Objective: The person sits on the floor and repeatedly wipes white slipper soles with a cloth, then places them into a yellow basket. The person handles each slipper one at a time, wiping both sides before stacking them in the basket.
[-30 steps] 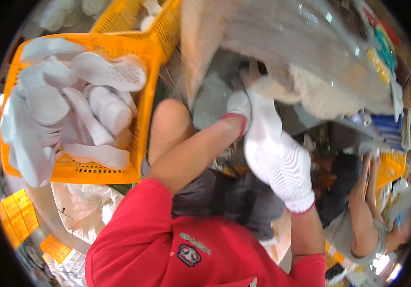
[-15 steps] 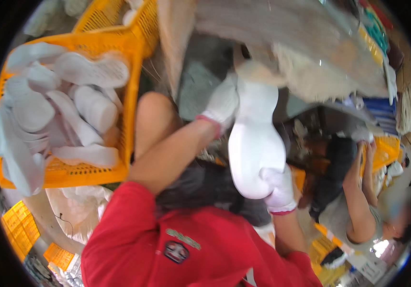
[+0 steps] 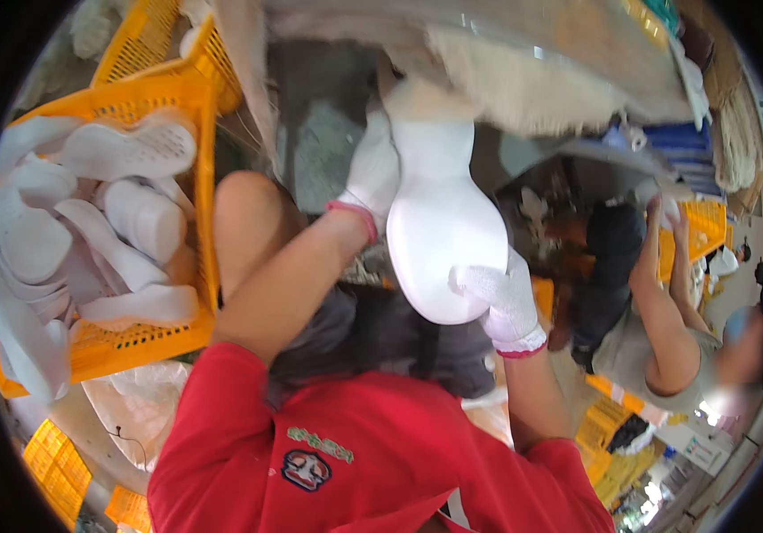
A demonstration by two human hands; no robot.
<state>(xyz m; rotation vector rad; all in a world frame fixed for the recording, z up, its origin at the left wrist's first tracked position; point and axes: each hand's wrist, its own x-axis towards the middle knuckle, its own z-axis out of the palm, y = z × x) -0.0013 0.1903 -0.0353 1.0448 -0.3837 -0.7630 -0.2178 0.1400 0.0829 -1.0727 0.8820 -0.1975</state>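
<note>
Noted at left: a yellow-orange perforated plastic crate (image 3: 208, 195), filled to the rim with white, smooth, sole-shaped pieces (image 3: 110, 244), loosely overlapping at mixed angles, including one with a pitted face. Noted at lower left: a pale beige floor (image 3: 77, 417), bearing a crumpled whitish plastic sack (image 3: 137, 404).

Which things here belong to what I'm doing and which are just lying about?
Likely in the job:
White sole, gripped by your right hand, left hand beside its narrow part
Orange crate of similar soles

Likely just lying about:
Blue stack, right
Pale sack, lower left
</note>
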